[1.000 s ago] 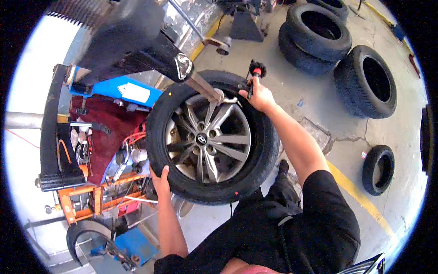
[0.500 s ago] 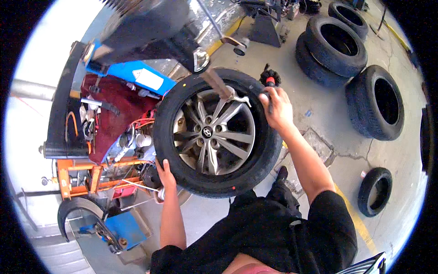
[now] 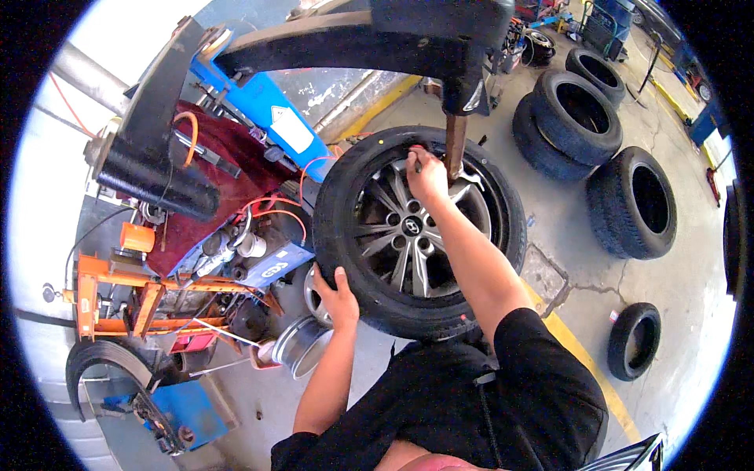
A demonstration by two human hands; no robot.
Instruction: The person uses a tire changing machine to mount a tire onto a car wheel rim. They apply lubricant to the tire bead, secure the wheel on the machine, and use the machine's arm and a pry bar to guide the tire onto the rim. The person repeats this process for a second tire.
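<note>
A black tire [image 3: 339,212] lies face up before me around a grey multi-spoke alloy wheel [image 3: 402,271]. My right hand [image 3: 426,174] is closed around a brush [image 3: 416,147] at the tire's far inner edge. Red shows beyond my fingers, while the bristles are mostly hidden now. Just right of that hand, the upright post [image 3: 455,141] of a tire changer comes down to a shiny mounting head [image 3: 469,179] at the wheel's edge. My left hand [image 3: 339,298], thumb and fingers apart, rests against the tire's near left side.
The changer's black arm [image 3: 330,43] spans the far side above the tire. To the left stand an orange frame [image 3: 145,306], a blue box [image 3: 275,265] and a bare silver rim [image 3: 302,345]. Several loose tires [image 3: 632,202] are on the floor at right.
My right hand has carried the brush from beyond the tire's right side to its far inner edge. The left hand stays at the near left side, and the whole view has shifted.
</note>
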